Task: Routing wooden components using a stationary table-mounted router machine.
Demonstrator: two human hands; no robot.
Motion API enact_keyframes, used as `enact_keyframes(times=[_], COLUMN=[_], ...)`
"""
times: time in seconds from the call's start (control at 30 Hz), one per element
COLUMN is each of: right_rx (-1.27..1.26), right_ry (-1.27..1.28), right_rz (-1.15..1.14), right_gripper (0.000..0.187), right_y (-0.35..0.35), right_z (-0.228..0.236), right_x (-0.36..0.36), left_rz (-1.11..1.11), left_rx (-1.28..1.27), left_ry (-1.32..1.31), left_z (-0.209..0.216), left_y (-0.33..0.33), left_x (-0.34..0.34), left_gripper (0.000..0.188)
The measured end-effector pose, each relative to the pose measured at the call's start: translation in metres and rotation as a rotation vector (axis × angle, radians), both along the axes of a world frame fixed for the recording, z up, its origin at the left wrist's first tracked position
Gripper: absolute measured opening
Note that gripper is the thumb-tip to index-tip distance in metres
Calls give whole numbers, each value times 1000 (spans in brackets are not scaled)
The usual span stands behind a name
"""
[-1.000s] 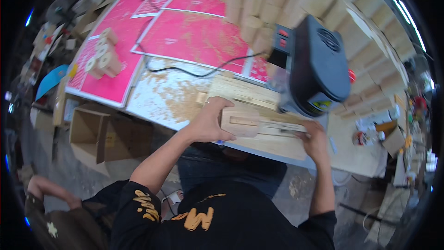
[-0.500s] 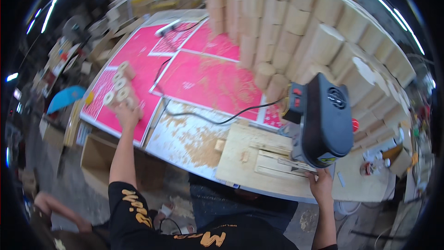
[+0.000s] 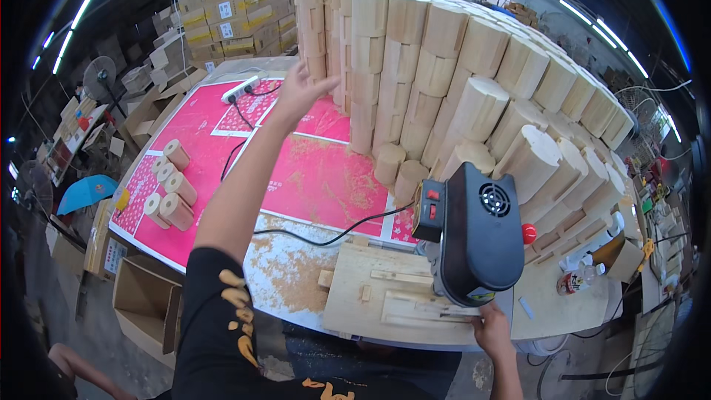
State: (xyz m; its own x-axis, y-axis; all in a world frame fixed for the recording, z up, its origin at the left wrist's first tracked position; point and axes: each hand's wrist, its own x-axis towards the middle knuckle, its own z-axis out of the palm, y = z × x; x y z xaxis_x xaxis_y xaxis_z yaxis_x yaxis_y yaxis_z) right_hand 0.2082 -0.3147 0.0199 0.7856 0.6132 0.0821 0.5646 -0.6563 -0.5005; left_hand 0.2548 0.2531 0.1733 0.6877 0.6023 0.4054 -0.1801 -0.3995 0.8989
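Observation:
My left hand point(image 3: 302, 95) reaches out over the pink sheet, fingers apart and holding nothing, close to the tall stacks of pale wooden cylinders point(image 3: 368, 52). My right hand point(image 3: 492, 327) is closed at the lower edge of the black bench drill press point(image 3: 483, 233), beside the wooden guide board point(image 3: 355, 292). What its fingers hold is mostly hidden under the machine head. Several short wooden cylinders with centre holes point(image 3: 178, 211) stand grouped at the left of the table, away from both hands.
A black cable point(image 3: 333, 241) crosses the table to a white power strip point(image 3: 241, 90). Sawdust point(image 3: 285, 270) lies left of the board. A bottle point(image 3: 578, 280) stands at the right. An open carton point(image 3: 144, 304) sits below the left edge. Another person's arm point(image 3: 81, 374) shows at lower left.
My left hand has let go of the short cylinders at the left and moved up and right toward the stacks. My right hand stays at the drill press. The view has shifted.

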Motion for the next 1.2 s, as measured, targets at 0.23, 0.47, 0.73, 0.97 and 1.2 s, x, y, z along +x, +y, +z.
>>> enact_keyframes(times=[0.23, 0.47, 0.73, 0.97, 1.2], right_rx=[159, 92, 134, 180, 123], right_ry=[1, 34, -52, 75, 9], right_rz=[-22, -7, 89, 87, 94], right_gripper=[27, 38, 37, 31, 34], right_y=[5, -9, 5, 12, 9], right_z=[9, -1, 3, -8, -10], right_x=[-20, -17, 4, 0, -2], left_rz=[108, 260, -102, -178, -138], left_rx=[-6, 120, 577, 993, 1047], left_ry=[-40, -185, 90, 416, 317], left_z=[96, 78, -61, -153, -171], left_y=[12, 8, -138, -259, -297], left_x=[131, 100, -161, -223, -224], left_gripper=[97, 69, 65, 44, 40])
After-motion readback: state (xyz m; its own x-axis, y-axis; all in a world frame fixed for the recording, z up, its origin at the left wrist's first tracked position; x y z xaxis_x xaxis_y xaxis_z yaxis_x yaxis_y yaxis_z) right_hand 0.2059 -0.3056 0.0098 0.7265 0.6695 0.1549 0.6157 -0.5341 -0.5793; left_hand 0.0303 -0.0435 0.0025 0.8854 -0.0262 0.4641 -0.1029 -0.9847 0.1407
